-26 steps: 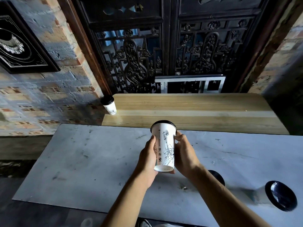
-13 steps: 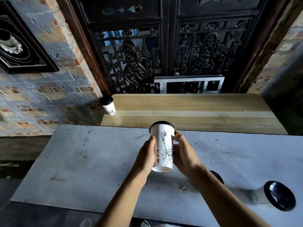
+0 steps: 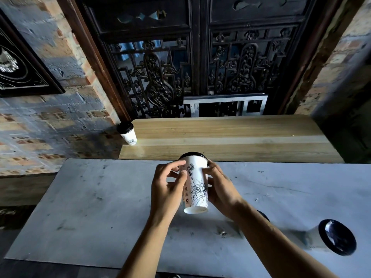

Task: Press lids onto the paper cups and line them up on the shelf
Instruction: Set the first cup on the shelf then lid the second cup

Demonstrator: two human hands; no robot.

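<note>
**Lidded cup held above grey table**

While raised clear of the scuffed grey table [image 3: 84, 207], the white paper cup with a printed statue drawing [image 3: 197, 189] carries a black plastic lid [image 3: 193, 154] and tilts slightly. Right hand [image 3: 221, 190] wraps its side. Left hand [image 3: 167, 189] has fingers curled, fingertips touching the cup wall; firmness of hold cannot be judged. A second lidded white cup [image 3: 127, 133] stands upright at the left end of the pale wooden shelf [image 3: 230, 137]. A third lidded cup [image 3: 331, 237] lies on the table, right.

Lidded cup [image 3: 127, 133] at shelf's [image 3: 230, 141] left end
</note>
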